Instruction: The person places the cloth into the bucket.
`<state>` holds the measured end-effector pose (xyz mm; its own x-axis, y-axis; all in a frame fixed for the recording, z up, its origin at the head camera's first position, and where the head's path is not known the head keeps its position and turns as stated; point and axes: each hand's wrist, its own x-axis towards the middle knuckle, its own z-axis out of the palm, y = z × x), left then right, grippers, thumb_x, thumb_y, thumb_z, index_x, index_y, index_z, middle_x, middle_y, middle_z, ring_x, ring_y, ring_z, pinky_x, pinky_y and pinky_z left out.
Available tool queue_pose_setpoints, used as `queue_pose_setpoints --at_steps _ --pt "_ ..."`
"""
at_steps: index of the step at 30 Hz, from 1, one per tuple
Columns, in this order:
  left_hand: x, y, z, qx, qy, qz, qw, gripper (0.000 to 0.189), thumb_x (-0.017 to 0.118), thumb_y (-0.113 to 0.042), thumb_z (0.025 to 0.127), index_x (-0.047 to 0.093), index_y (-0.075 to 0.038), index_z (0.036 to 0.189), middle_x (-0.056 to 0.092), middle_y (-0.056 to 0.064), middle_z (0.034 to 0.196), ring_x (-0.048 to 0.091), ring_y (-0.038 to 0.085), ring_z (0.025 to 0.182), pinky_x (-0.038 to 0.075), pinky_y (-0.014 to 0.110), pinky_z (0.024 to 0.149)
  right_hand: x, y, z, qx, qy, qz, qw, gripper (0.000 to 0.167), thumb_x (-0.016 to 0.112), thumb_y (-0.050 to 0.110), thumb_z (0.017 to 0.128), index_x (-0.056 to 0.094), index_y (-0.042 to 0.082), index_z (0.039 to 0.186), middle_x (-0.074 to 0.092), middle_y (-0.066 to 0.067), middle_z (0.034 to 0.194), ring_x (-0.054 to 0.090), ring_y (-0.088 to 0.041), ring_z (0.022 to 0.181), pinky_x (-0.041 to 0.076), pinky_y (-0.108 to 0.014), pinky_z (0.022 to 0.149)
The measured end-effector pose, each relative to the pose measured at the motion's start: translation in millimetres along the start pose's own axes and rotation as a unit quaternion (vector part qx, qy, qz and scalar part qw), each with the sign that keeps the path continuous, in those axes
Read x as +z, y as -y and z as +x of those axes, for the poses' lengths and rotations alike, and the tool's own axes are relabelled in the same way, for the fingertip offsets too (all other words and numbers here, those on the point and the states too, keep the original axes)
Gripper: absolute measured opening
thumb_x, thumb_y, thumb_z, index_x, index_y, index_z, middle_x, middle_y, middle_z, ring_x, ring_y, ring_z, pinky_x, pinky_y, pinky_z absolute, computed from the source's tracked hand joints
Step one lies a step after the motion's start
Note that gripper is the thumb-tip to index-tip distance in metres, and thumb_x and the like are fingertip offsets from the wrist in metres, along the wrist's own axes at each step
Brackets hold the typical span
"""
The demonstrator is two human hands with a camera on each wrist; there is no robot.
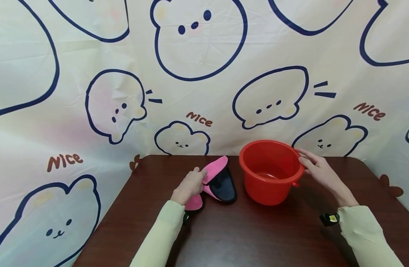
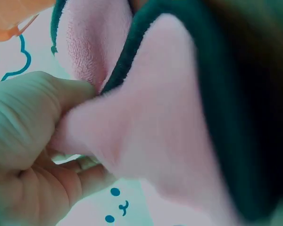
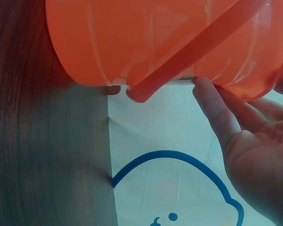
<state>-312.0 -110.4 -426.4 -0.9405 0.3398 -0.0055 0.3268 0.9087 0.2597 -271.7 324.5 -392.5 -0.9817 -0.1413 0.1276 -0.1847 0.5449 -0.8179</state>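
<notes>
My left hand (image 1: 190, 185) pinches the pink fleecy upper of a slipper (image 1: 223, 187), thumb on one side and fingers on the other. This slipper has dark trim and a dark blue inside, and it tilts up over the table. Below the left wrist lies a second pink slipper (image 1: 194, 203), partly hidden by the hand and sleeve. To the right stands a red plastic bucket (image 1: 266, 193), its open top facing up. With my right hand (image 1: 317, 168) I hold the bucket's right rim; in the right wrist view the fingers lie against its outer wall, beside the slanting handle (image 3: 193, 54).
Everything rests on a dark brown wooden table (image 1: 244, 237). Behind it hangs a pale cloth (image 1: 221, 100) printed with blue-outlined bears, meeting the table's back edge close behind the bucket. A small black device (image 1: 329, 219) sits at the right wrist.
</notes>
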Motion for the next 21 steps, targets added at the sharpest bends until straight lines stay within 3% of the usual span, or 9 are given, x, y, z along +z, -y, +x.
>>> queue_pose_setpoints --at_steps 5,10,16,21 --pt "-17.6 -1.1 -1.4 0.034 -0.066 -0.038 0.9965 0.018 0.064 0.0 0.089 0.058 -0.016 0.094 0.046 0.006 0.092 0.05 0.017 0.073 0.044 0.025 0.059 0 -1 1.5 -0.001 0.005 0.004 1.0 0.063 0.04 0.049 0.102 0.027 0.018 0.156 0.047 -0.023 0.147 0.07 -0.015 0.102 0.054 -0.052 0.091" --pt "-47.7 -13.0 -0.4 0.058 -0.124 -0.055 0.9891 0.017 0.062 0.001 0.089 0.058 -0.016 0.09 0.041 0.007 0.09 0.048 0.018 0.073 0.041 0.025 0.059 0 -2 1.7 0.0 0.004 0.005 1.0 0.064 0.041 0.051 0.102 0.026 0.02 0.156 0.046 -0.022 0.148 0.069 -0.026 0.105 0.051 -0.057 0.094" --pt "-79.8 -29.8 3.6 0.092 -0.197 -0.054 0.9746 0.016 0.061 0.004 0.085 0.06 -0.011 0.091 0.044 0.01 0.092 0.047 0.02 0.082 0.045 0.028 0.065 0 -4 -0.2 0.0 0.003 0.003 1.0 0.064 0.041 0.051 0.102 0.026 0.021 0.156 0.047 -0.022 0.147 0.07 -0.024 0.105 0.051 -0.056 0.094" --pt "-98.6 -43.1 4.7 0.092 -0.225 -0.092 0.9656 0.014 0.063 0.0 0.086 0.059 -0.012 0.091 0.046 0.011 0.095 0.05 0.022 0.087 0.046 0.032 0.072 0 -4 -0.2 -0.005 0.003 0.003 1.0 0.065 0.042 0.05 0.102 0.026 0.019 0.156 0.048 -0.023 0.146 0.07 -0.023 0.103 0.053 -0.053 0.092"
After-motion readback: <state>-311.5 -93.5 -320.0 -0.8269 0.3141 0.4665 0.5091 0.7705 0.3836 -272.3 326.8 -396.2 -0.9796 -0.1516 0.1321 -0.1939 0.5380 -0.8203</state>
